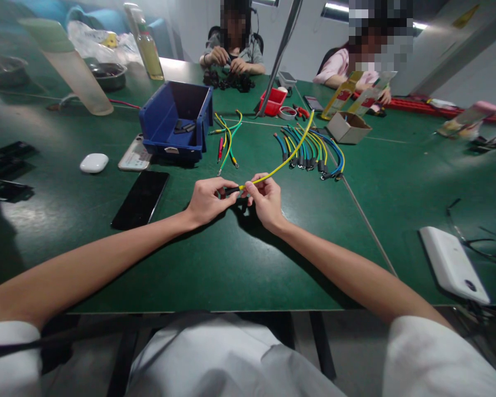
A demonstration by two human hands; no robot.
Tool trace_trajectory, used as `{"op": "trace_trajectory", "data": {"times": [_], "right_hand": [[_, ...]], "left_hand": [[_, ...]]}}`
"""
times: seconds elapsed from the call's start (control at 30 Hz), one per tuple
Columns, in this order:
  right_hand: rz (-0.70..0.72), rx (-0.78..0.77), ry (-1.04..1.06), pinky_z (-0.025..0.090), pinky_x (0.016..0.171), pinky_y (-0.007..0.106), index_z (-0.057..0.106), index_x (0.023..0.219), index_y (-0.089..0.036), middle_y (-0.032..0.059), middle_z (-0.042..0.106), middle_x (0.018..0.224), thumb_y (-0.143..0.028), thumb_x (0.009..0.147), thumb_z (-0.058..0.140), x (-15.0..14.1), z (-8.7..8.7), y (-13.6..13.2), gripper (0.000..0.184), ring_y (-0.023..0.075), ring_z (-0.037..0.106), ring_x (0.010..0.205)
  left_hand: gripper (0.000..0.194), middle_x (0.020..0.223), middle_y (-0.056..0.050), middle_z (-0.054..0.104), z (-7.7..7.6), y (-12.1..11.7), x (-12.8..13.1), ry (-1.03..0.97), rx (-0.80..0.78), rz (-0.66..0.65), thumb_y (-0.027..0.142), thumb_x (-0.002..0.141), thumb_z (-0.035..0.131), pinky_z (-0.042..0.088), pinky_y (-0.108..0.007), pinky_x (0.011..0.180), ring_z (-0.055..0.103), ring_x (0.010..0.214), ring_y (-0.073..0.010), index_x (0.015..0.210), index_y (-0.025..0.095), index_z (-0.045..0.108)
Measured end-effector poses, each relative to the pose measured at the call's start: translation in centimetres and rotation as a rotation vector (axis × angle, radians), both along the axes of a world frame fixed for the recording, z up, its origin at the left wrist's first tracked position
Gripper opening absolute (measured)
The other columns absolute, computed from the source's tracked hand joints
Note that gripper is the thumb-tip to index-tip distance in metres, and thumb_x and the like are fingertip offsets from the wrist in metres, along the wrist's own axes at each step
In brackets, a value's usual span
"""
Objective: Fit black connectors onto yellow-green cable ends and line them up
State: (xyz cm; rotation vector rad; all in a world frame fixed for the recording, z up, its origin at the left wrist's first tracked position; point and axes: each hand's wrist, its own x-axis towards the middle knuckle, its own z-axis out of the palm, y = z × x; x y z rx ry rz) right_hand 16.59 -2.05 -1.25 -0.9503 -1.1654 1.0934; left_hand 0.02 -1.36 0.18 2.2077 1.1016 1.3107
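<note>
My left hand [210, 200] pinches a black sleeve [232, 190] at the near end of a yellow cable [294, 156]. Just beside it, my right hand [266, 202] grips the yellow cable itself, close to the sleeve. From there the cable curves up and away to the right, its far end free above the table. Beyond my hands lies a row of blue, yellow and green cables [312, 148] with black sleeves and ring lugs. A few loose yellow-green cables [229, 138] lie to the left of that row. My fingers hide part of the sleeve.
A blue bin [176, 124] holding small black pieces stands at the back left. Nearer are a black phone [140, 199], another phone [135, 154] and a white case [93, 163]. A white power bank [454, 264] lies right. Two people sit across the green table [215, 270].
</note>
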Motion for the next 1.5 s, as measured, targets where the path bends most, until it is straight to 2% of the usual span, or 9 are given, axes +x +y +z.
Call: {"op": "trace_trajectory", "data": {"times": [1.5], "right_hand": [[0.013,-0.006,-0.040,0.042,0.045,0.020,0.051,0.088,-0.022,-0.0044,0.059,0.069,-0.042,0.077,0.072,-0.01,0.03,-0.11,0.032,0.0112,0.062,0.060]], "left_hand": [[0.014,0.073,-0.003,0.073,-0.20,0.13,0.08,-0.014,-0.004,0.004,0.025,0.078,0.072,0.045,-0.021,0.053,0.057,0.053,-0.0093,0.086,0.014,0.074]]}}
